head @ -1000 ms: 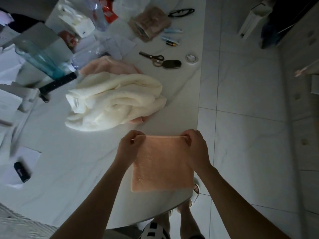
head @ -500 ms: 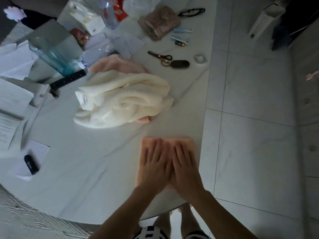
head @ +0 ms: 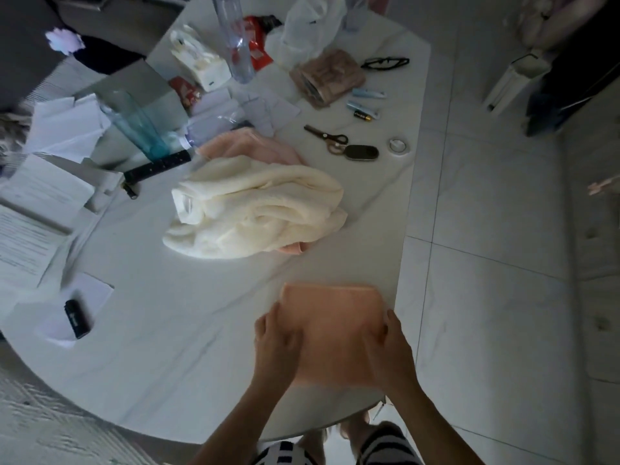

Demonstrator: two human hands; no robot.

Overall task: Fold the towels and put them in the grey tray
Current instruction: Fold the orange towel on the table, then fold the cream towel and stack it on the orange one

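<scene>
A peach towel (head: 332,323), folded into a flat square, lies on the white marble table (head: 174,330) near its front right edge. My left hand (head: 278,344) grips the towel's left side and my right hand (head: 391,350) grips its right side, fingers curled over the edges. Farther back, a crumpled cream towel (head: 258,209) lies in a heap on top of a pink towel (head: 251,146). A grey box-like container (head: 147,78) stands at the back left; I cannot tell whether it is the tray.
Scissors (head: 327,139), a black key fob (head: 362,152) and a tape roll (head: 398,145) lie behind the towels. Papers (head: 33,209), a glass vase (head: 134,125) and a black bar (head: 156,167) crowd the left. The table's right edge borders tiled floor (head: 486,263).
My hands moved from the towel's far corners to pressing flat on its middle, then slid apart to its left and right sides. The towel stays folded square.
</scene>
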